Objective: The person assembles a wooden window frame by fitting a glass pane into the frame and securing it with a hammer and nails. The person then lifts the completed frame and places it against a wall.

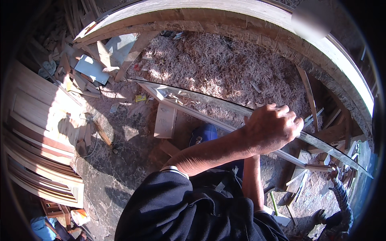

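Observation:
My left forearm crosses in front of me, and my left hand [274,125] is closed, knuckles up, over a long narrow glass pane [331,152]. The pane runs slantwise from the upper left to the lower right. Close beside it, on my side, lies a long pale wooden frame [197,116], passing beneath my left forearm. My right forearm [252,180] rises from below; its hand is hidden behind my left hand and wrist. At the frame's right end, another person's hand [333,172] touches the wood.
Beyond the pane stands a long workbench [193,18], with wood shavings [225,68] heaped below it. Wood offcuts [78,80] lie at the far left. Panelled wooden doors [44,148] are stacked on the left. A wooden block [165,120] sits near my knee.

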`<control>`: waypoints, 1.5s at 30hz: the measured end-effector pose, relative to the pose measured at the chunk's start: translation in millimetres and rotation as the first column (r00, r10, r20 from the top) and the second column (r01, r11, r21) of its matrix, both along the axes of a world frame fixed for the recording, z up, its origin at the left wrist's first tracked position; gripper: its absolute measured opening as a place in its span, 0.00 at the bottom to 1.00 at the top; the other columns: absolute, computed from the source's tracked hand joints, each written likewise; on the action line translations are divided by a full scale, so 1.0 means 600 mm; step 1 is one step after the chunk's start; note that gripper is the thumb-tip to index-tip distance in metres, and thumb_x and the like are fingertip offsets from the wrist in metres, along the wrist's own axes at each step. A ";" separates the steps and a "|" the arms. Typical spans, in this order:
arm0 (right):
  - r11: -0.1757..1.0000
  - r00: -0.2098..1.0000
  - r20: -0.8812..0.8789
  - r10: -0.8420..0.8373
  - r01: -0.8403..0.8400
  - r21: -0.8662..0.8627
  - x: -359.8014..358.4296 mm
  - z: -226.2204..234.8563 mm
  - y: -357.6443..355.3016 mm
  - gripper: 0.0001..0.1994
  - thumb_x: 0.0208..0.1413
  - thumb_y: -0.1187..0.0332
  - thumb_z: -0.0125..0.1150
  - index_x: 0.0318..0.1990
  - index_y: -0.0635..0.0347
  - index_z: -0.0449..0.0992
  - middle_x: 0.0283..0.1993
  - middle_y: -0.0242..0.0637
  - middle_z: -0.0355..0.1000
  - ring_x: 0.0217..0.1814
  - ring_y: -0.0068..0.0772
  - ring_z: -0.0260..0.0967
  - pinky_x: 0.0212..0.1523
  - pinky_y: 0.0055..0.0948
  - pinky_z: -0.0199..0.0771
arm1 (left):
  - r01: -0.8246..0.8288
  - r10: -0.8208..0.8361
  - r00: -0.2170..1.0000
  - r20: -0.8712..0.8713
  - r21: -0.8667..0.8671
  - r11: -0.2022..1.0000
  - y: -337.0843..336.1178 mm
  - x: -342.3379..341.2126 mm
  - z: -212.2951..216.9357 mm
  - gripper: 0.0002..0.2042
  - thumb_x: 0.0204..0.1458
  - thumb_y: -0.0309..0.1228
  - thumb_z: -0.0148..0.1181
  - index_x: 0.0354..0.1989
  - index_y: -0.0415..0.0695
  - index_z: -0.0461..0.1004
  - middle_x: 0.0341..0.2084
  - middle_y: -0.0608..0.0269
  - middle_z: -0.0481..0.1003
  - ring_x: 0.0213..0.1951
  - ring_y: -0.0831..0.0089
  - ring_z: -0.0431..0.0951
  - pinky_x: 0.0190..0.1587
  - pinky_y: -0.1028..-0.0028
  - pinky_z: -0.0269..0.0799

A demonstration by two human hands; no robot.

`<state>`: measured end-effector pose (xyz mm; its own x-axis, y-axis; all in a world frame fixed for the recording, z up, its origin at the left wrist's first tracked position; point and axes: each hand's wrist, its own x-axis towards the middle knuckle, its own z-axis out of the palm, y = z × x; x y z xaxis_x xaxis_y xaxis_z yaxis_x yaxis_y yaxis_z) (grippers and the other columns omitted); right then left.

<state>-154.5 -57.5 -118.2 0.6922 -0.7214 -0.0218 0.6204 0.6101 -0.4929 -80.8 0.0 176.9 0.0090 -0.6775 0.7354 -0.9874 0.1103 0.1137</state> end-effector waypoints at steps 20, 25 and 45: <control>0.998 0.999 0.017 0.030 -0.029 -0.048 0.042 -0.004 0.003 0.34 0.67 0.42 0.52 0.70 0.56 0.59 0.66 0.38 0.64 0.67 0.37 0.61 0.71 0.39 0.59 | 0.011 -0.012 1.000 0.023 0.065 0.998 -0.010 0.014 -0.023 0.08 0.51 0.35 0.65 0.29 0.45 0.77 0.24 0.64 0.78 0.30 0.70 0.82 0.30 0.68 0.79; 0.996 1.000 -0.002 0.025 -0.025 -0.083 0.039 -0.013 0.007 0.33 0.68 0.43 0.50 0.70 0.56 0.60 0.66 0.38 0.65 0.66 0.36 0.61 0.71 0.38 0.58 | 0.050 -0.051 0.999 0.012 0.066 0.997 -0.037 -0.002 -0.041 0.08 0.50 0.35 0.65 0.27 0.44 0.77 0.23 0.63 0.78 0.31 0.68 0.83 0.31 0.68 0.80; 0.952 0.956 0.214 0.201 -0.242 0.186 0.045 -0.109 0.050 0.43 0.60 0.30 0.50 0.71 0.54 0.60 0.67 0.33 0.64 0.67 0.35 0.62 0.69 0.39 0.62 | 0.061 -0.039 0.996 -0.076 0.301 0.952 -0.065 0.028 -0.099 0.13 0.48 0.40 0.70 0.29 0.44 0.76 0.25 0.61 0.80 0.32 0.66 0.84 0.36 0.65 0.81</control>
<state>-127.8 -27.4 -183.3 0.8399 -0.5426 -0.0074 0.5272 0.8191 -0.2262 -64.3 -38.8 117.7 0.0127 -0.8694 0.4940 -0.9701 0.1090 0.2168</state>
